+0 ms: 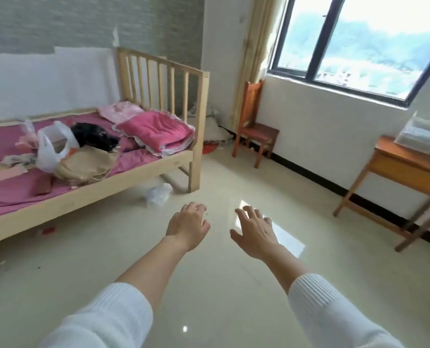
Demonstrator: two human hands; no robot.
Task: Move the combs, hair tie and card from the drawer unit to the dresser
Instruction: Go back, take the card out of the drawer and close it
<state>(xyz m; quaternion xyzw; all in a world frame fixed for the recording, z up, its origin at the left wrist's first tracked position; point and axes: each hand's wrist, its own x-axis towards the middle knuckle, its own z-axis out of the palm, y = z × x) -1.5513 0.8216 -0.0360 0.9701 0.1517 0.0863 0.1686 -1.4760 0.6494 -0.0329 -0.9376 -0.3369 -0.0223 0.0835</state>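
Note:
My left hand (188, 226) and my right hand (255, 231) are stretched out in front of me above the tiled floor, palms down, fingers spread, holding nothing. Both arms wear white ribbed sleeves pushed up the forearm. No comb, hair tie, card or drawer unit shows in this view. A wooden table (407, 169) stands at the right under the window, with a clear plastic box (420, 134) on its top.
A wooden bed (123, 182) with a pink sheet, bags and folded bedding fills the left. A wooden chair (255, 129) stands in the far corner. A crumpled plastic bag (158, 194) lies on the glossy floor (221, 285) near the bed's foot.

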